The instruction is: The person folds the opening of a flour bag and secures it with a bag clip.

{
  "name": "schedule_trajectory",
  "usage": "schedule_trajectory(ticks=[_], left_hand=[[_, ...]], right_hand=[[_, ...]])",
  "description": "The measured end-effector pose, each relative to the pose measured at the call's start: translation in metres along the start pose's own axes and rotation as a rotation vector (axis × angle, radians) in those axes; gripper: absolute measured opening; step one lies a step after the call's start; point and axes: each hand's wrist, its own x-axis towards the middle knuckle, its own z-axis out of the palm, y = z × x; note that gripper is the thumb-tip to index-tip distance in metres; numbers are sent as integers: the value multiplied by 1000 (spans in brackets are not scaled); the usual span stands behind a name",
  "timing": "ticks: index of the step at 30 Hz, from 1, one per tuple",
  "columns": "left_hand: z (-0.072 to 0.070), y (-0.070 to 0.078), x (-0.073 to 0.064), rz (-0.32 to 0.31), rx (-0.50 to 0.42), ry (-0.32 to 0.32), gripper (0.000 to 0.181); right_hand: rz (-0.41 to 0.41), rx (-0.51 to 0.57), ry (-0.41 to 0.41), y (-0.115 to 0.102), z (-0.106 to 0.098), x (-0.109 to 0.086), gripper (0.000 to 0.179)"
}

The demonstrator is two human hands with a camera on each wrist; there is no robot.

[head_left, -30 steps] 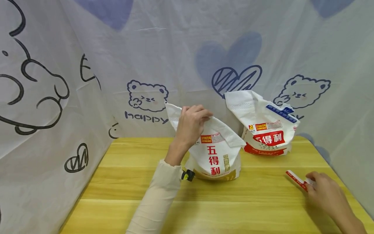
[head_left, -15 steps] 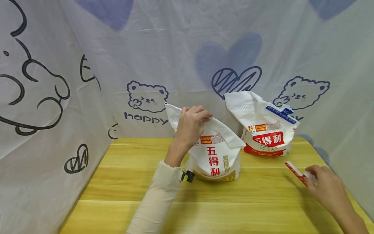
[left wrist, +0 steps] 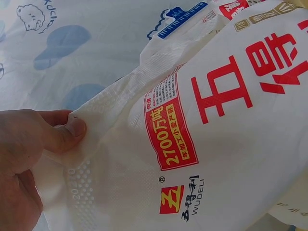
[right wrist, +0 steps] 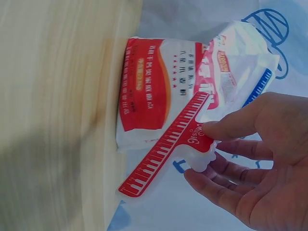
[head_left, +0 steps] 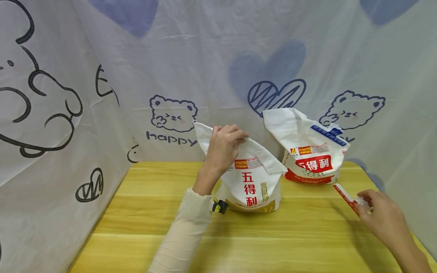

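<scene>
A white flour bag (head_left: 254, 182) with red lettering stands mid-table, its top folded over. My left hand (head_left: 225, 148) pinches that folded top edge; in the left wrist view the thumb (left wrist: 72, 132) presses on the white material. Off to the right, my right hand (head_left: 384, 216) holds a red and white bag clip (head_left: 346, 199) above the table. The right wrist view shows the clip (right wrist: 166, 147) with a piano-key pattern, its grip tab pinched between thumb and fingers. Behind stands a second flour bag (head_left: 312, 163), its folded top held by a blue clip (head_left: 329, 134).
The yellow wooden table (head_left: 143, 220) carries both bags. A pale curtain (head_left: 211, 57) printed with bears and hearts hangs behind and along both sides. A dark band (head_left: 219, 206) sits at my left wrist.
My right hand has risen slightly and moved a little farther from me with the red clip. The left hand keeps its hold on the bag's top.
</scene>
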Motion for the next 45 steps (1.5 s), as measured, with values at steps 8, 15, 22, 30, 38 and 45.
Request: schedule_trajectory(ticks=[8,15,22,30,38,45], left_hand=[[0,-1,0,-2,-13,-3,13],[0,-2,-1,2,-14,2,13],[-1,-3,-2,-5,-12,5,13],[-1,-4,-1,4,-6,0,12],[0,-4,-1,2,-14,-3,12],[2,-3,0,1,-18,-8,12]], right_hand=[[-3,50,32,0,-2,4,28],[67,71,-18,-8,-4,8,28],[51,135,-12,-13,-9,14,26],[36,194,45,-21,-14,20,27],[101,178,17,-32,-18,26,29],[89,180,28,-36,-23,31,28]])
